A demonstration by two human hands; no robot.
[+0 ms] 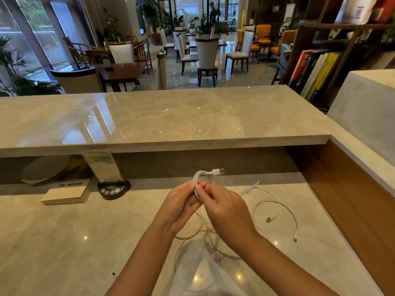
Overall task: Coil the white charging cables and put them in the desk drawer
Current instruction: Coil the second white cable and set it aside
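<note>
A white charging cable is looped between both hands above the desk, its plug end sticking out to the upper right. My left hand pinches the loop, and my right hand grips the same cable from the right. The cable's loose length hangs down and curls on the marble desk. A second white cable lies in loose loops on the desk to the right, both plugs showing. No drawer is in view.
A book lies at the left, beside a round black socket panel with a clear sign holder behind it. A raised marble counter runs across the far side. A wooden side wall bounds the right.
</note>
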